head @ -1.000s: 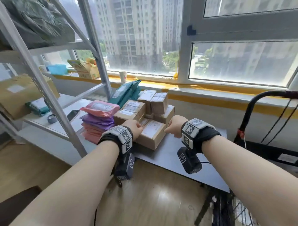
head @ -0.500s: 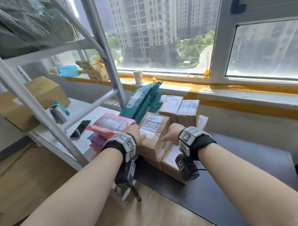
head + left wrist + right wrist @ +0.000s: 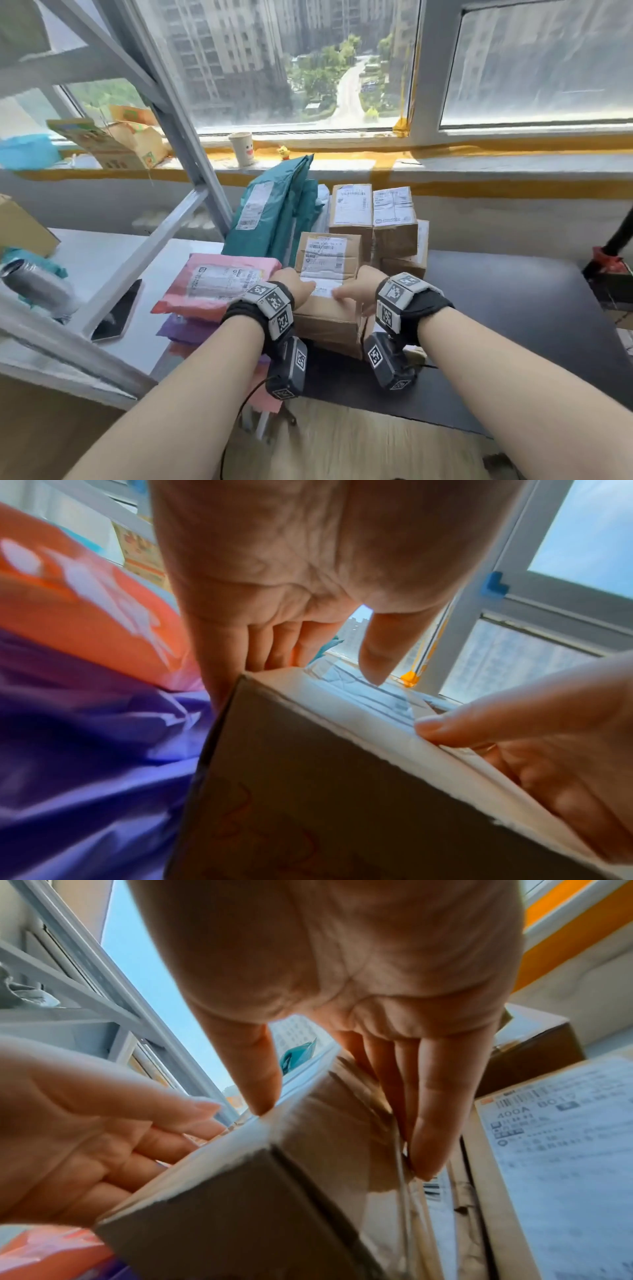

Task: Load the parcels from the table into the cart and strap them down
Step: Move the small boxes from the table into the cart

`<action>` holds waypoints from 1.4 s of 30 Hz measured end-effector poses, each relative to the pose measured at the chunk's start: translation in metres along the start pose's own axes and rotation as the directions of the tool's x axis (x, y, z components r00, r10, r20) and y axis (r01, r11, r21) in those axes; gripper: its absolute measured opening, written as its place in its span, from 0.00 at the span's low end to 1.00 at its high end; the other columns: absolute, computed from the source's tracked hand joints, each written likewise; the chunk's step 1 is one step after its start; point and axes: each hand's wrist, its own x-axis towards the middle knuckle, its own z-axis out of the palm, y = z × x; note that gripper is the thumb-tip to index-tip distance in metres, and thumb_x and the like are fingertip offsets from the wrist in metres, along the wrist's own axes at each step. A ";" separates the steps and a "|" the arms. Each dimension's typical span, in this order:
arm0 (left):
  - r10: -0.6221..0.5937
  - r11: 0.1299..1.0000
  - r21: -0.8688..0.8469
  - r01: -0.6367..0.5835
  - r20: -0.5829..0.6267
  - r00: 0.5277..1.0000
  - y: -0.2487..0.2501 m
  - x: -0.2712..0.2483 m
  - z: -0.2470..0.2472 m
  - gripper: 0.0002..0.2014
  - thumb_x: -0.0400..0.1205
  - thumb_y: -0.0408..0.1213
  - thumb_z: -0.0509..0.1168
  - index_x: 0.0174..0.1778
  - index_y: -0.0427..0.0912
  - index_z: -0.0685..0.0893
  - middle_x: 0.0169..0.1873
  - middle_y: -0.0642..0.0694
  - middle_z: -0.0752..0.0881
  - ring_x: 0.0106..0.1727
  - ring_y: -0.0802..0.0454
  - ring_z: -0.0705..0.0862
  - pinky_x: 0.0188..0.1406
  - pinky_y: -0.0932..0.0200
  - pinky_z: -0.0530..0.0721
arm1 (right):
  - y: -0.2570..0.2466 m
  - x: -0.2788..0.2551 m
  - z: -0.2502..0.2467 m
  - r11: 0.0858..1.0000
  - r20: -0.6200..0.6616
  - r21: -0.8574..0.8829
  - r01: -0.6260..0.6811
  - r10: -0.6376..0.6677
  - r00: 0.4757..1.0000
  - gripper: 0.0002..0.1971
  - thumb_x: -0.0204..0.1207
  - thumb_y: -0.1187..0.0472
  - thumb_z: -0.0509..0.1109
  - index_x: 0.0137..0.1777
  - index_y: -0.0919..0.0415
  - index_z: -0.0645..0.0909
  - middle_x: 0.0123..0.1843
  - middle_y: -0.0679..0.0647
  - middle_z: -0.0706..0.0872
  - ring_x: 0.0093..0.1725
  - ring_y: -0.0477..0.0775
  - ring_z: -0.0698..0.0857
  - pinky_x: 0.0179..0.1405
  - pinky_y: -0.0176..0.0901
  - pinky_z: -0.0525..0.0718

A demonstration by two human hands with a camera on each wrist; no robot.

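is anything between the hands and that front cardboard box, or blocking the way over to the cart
Nothing between them: the left hand and right hand already grip the front cardboard box by its sides, thumbs on top. The pink mailer lies close on its left and more boxes behind. The dark tabletop towards the cart handle looks bare.

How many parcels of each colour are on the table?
Brown boxes: 5
Teal bags: 2
Pink bags: 2
Purple bags: 1
Total: 10 that show; the bag stack may hide more.
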 end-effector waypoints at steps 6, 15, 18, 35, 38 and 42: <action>0.182 0.983 -0.024 -0.182 -0.016 0.983 0.001 -0.014 -0.021 0.21 0.83 0.47 0.60 0.61 0.32 0.80 0.59 0.35 0.84 0.60 0.39 0.82 0.52 0.54 0.77 | 0.000 -0.037 0.002 0.991 -0.162 0.129 -0.023 0.044 0.986 0.18 0.68 0.50 0.76 0.48 0.64 0.80 0.46 0.57 0.84 0.44 0.56 0.84 0.36 0.43 0.83; 0.484 0.875 -0.004 -0.485 0.048 0.874 0.075 -0.071 -0.017 0.22 0.84 0.49 0.57 0.65 0.35 0.78 0.57 0.40 0.83 0.58 0.43 0.82 0.48 0.57 0.76 | 0.064 -0.116 -0.035 0.969 -0.423 0.247 -0.010 0.117 0.898 0.38 0.43 0.46 0.75 0.59 0.59 0.84 0.54 0.54 0.89 0.52 0.55 0.88 0.55 0.52 0.88; 0.559 0.829 -0.017 -0.559 0.069 0.826 0.110 -0.098 -0.009 0.21 0.84 0.48 0.58 0.63 0.35 0.79 0.54 0.41 0.84 0.54 0.44 0.83 0.46 0.57 0.77 | 0.088 -0.157 -0.051 0.955 -0.491 0.296 -0.030 0.179 0.853 0.32 0.54 0.52 0.79 0.61 0.61 0.84 0.57 0.56 0.89 0.54 0.56 0.88 0.57 0.53 0.87; 0.782 0.610 -0.050 -0.791 0.198 0.591 0.363 -0.315 0.117 0.19 0.87 0.44 0.55 0.66 0.35 0.77 0.63 0.39 0.82 0.62 0.43 0.82 0.54 0.56 0.79 | 0.360 -0.367 -0.153 0.877 -0.625 0.419 -0.237 0.468 0.626 0.28 0.63 0.51 0.78 0.62 0.60 0.78 0.59 0.54 0.85 0.57 0.56 0.85 0.61 0.52 0.83; 0.795 0.585 -0.050 -0.810 0.236 0.559 0.401 -0.340 0.141 0.19 0.87 0.43 0.54 0.67 0.35 0.77 0.64 0.40 0.82 0.64 0.43 0.81 0.53 0.57 0.77 | 0.401 -0.396 -0.165 0.865 -0.624 0.419 -0.276 0.496 0.604 0.25 0.66 0.53 0.77 0.61 0.61 0.78 0.58 0.54 0.84 0.57 0.56 0.84 0.62 0.51 0.82; 0.783 0.591 -0.069 -0.804 0.288 0.551 0.446 -0.352 0.167 0.18 0.87 0.43 0.54 0.63 0.34 0.79 0.61 0.39 0.83 0.53 0.44 0.81 0.45 0.58 0.74 | 0.447 -0.411 -0.186 0.846 -0.601 0.438 -0.304 0.528 0.601 0.25 0.66 0.54 0.77 0.61 0.63 0.78 0.59 0.55 0.85 0.58 0.57 0.84 0.62 0.53 0.82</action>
